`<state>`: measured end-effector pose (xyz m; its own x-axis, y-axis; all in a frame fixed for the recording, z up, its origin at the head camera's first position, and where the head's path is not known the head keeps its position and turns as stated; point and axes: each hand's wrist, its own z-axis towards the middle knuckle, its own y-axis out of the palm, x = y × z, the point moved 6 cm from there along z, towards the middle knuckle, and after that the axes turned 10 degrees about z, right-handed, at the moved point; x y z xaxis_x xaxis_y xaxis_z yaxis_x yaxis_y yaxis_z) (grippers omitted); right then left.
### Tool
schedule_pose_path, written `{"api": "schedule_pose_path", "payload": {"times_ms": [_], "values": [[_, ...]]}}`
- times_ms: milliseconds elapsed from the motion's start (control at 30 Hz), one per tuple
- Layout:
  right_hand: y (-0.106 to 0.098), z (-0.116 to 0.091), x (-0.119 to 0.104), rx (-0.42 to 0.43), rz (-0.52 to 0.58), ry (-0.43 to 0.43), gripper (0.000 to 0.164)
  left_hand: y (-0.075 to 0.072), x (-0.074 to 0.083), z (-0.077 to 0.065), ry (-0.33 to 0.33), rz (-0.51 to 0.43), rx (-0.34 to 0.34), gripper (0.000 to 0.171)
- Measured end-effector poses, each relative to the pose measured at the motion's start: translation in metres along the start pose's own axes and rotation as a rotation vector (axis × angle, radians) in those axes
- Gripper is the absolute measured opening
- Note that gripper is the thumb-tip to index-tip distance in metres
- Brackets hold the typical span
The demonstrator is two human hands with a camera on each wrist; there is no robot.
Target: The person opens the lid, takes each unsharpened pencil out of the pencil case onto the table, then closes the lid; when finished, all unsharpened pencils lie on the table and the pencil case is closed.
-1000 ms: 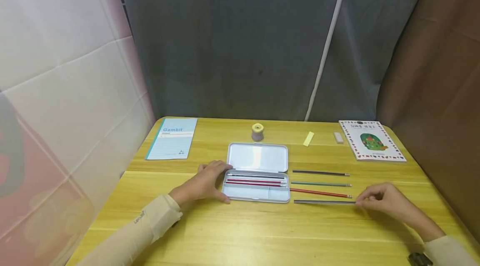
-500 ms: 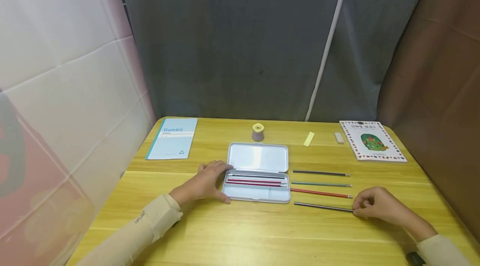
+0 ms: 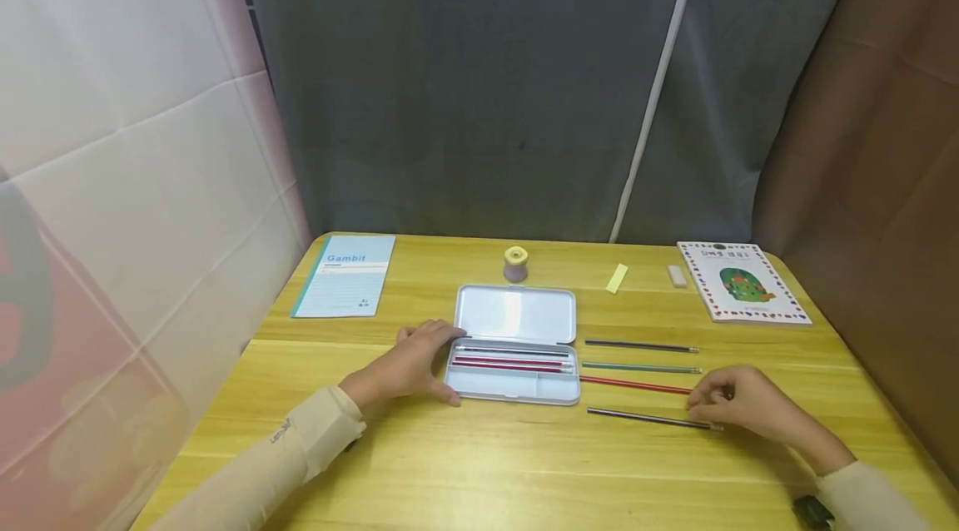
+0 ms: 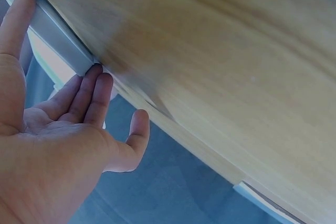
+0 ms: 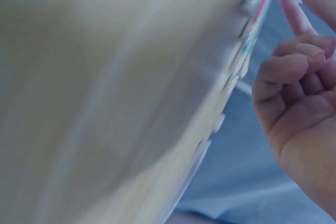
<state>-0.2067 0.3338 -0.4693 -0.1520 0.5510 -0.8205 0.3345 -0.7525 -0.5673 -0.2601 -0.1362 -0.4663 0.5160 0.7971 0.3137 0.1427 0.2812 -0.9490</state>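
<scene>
**A red pencil at the fingertips, a dark one right below**

The person's left hand [image 3: 421, 360] lies along the end of the open pencil case [image 3: 490, 384], its fingers straight and touching it, thumb at the near corner. The right hand [image 3: 745, 408] has its fingertips at one end of the red pencil [image 3: 637, 385]. Some of its fingers are curled, but nobody can tell whether finger and thumb pinch the pencil.

The dark pencil [image 3: 644, 415] sits just on the near side of those fingertips and runs under the hand, so a low hand could bump it and make it roll. The green pencil [image 3: 640, 367] is close on the far side and might get knocked too. If the right fingers push the red pencil along, its other end could poke the case. If the left fingers press unevenly, the case might slide.

The red pencil's end by the right fingers is hidden. Whether its other end touches the case is hard to see. The right wrist view is blurry, and the left wrist view cuts off most of the case.
</scene>
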Motion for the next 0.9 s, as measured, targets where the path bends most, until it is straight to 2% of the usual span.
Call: {"api": "schedule_pose_path", "payload": {"times_ms": [200, 300, 567, 900], "values": [[0.015, 0.025, -0.033, 0.117, 0.030, -0.103, 0.007, 0.000, -0.001, 0.000, -0.005, 0.002, 0.003, 0.106], [0.027, 0.040, -0.047, 0.138, 0.040, -0.136, 0.008, 0.000, -0.001, 0.000, 0.001, -0.005, 0.001, 0.105], [0.061, 0.079, -0.074, 0.116, 0.047, -0.108, 0.009, 0.001, 0.001, 0.000, 0.012, -0.010, -0.002, 0.105], [0.093, 0.115, -0.091, 0.074, -0.054, -0.108, 0.004, -0.001, 0.001, -0.002, 0.008, -0.005, -0.002, 0.105]]}}
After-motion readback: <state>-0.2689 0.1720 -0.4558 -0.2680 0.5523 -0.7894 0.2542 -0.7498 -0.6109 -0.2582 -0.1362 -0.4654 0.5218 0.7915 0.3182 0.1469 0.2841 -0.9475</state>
